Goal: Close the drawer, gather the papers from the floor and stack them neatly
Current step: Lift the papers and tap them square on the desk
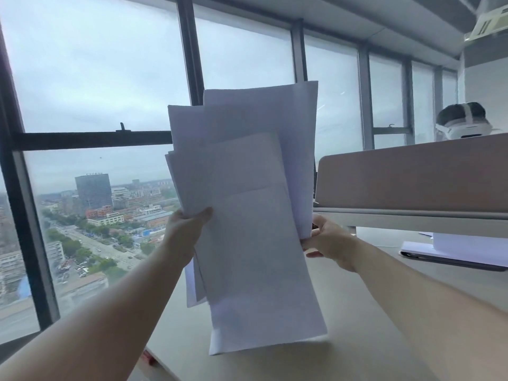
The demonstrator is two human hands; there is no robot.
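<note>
Both my hands grip the papers [247, 193], upright and fanned unevenly above the desk [357, 312]: my left hand [189, 229] pinches their left edge, thumb in front, and my right hand [327, 243] clamps the right edge. The bottom edge of the front sheet hangs just above the desktop. Toward the desk's far right edge lie more sheets [461, 248], before a partition [412, 174]; windows [96, 92] stand beyond.

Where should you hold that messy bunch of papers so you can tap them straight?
Probably by the two long side edges near the middle, one hand from each side, as the left hand and right hand do now. The papers stand upright but fanned out unevenly, so side grips let the bottom edges drop onto the desk.
</note>
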